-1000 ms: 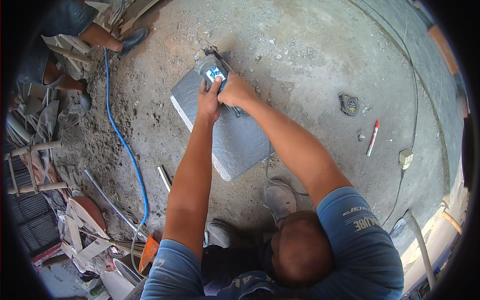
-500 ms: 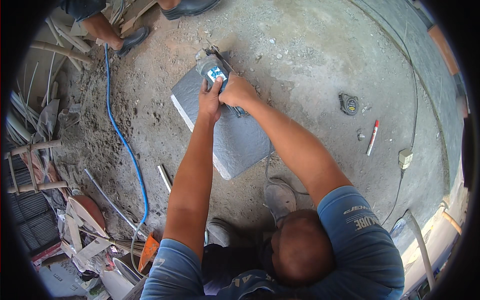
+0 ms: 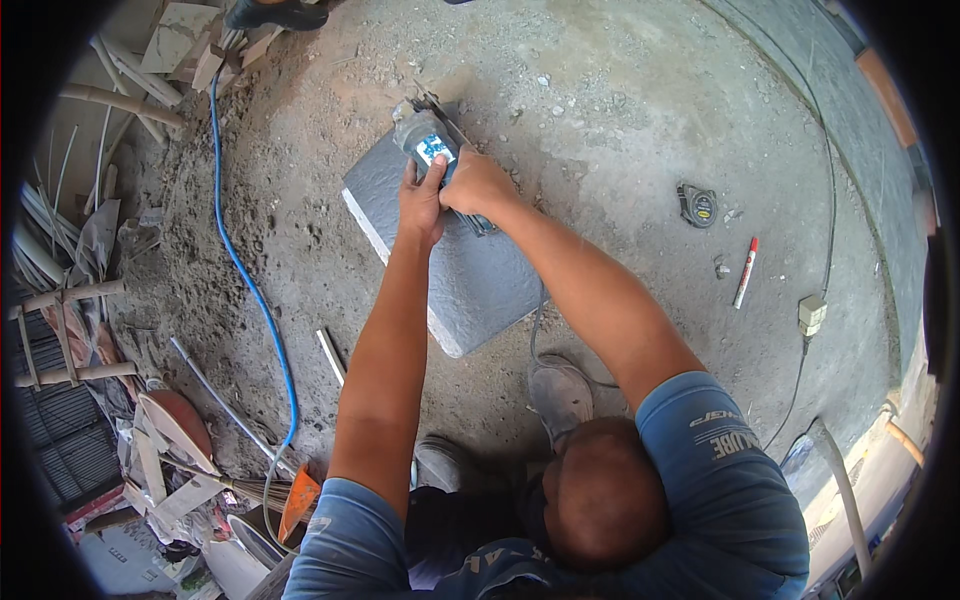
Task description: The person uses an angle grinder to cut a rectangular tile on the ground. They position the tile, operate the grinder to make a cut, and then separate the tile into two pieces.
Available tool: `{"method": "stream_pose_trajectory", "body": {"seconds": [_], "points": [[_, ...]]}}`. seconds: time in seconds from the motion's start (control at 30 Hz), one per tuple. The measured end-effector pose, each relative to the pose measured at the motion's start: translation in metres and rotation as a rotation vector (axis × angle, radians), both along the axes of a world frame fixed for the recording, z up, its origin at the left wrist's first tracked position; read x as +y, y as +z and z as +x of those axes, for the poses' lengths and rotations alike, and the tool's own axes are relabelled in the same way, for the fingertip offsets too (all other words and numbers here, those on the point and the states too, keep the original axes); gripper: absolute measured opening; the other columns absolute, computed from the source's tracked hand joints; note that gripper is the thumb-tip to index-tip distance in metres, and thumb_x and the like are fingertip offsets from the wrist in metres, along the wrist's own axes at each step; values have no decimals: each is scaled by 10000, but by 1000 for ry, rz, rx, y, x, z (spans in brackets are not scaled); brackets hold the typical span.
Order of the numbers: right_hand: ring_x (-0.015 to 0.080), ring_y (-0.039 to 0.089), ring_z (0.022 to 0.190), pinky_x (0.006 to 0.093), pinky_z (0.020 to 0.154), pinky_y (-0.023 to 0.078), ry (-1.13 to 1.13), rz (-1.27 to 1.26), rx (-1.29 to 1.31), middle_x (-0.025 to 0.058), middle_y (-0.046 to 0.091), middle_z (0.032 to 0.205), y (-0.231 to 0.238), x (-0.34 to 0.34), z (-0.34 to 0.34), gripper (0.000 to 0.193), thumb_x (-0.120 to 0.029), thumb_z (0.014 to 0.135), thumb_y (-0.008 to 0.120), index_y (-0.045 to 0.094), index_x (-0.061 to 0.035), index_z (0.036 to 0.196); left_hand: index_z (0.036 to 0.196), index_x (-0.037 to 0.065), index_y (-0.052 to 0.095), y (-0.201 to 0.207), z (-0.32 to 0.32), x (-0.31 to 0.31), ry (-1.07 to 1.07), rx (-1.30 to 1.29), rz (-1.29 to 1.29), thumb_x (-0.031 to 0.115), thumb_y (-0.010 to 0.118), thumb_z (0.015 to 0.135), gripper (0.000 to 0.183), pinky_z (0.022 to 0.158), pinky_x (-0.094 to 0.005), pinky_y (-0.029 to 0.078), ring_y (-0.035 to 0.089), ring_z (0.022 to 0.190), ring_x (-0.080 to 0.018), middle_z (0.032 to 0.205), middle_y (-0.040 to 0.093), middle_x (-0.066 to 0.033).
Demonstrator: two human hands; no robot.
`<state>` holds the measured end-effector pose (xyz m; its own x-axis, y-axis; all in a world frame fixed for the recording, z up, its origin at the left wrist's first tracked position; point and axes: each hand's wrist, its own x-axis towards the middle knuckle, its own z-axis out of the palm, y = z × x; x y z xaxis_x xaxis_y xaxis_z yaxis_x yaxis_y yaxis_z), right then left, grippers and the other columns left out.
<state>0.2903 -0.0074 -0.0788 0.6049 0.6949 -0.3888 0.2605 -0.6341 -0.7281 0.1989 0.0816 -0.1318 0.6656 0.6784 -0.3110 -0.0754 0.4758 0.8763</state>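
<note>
A handheld stone cutter (image 3: 422,128) with a blue-grey body sits over the far right corner of a grey, rough-faced slab (image 3: 488,285). Its blade side points away from me, and pale brown dust hangs beyond it. My left hand (image 3: 422,205) is closed around the near left side of the tool's body. From the right, my right hand (image 3: 478,184) wraps the handle, touching the left. The slab lies tilted on the ground, its pale cut edge facing left. Where the blade meets the stone is hidden by the tool.
To the right lie a tape measure (image 3: 698,205), a red-capped marker (image 3: 746,272) and a cord with a pale connector (image 3: 812,316). A blue hose (image 3: 245,270) runs along the left, beside scrap and poles. Another person's shoe (image 3: 278,14) shows at the top.
The other person's feet have moved away toward the top edge, leaving mostly one shoe in view. My hands, the cutter and the slab have barely moved.
</note>
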Motion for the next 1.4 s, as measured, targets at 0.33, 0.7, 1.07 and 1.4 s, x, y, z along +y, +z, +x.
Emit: {"method": "stream_pose_trajectory", "body": {"seconds": [0.33,0.7,1.07,1.4], "points": [[406,609,1130,441,950,504,2,-15,-7,298,618,1185,0,-4,-1,669,-208,709,692,472,82,1270,1501,-11,206,4,-1,-6,-5,-11,0,223,730,894,835,898,-397,515,612,1091,-266,1272,574,-210],[386,628,1121,426,944,514,9,-25,-9,285,625,1184,-2,-8,-3,638,-193,732,684,458,81,1263,1516,-11,162,2,-4,-11,-11,-7,-4,223,732,892,877,925,-417,504,604,1111,-276,1291,560,-211],[380,616,1144,431,956,506,17,-48,2,273,610,1222,2,-13,-5,669,-196,727,681,445,59,1298,1518,-21,143,3,-5,-15,-6,-12,-10,218,736,890,896,958,-411,486,582,1151,-279,1323,539,-211],[386,620,1134,432,945,512,9,-40,-16,271,613,1215,-6,-16,-6,663,-206,721,695,456,54,1282,1526,-39,64,5,-7,-23,27,45,-17,226,735,891,961,976,-419,476,571,1166,-293,1344,512,-235]]}}
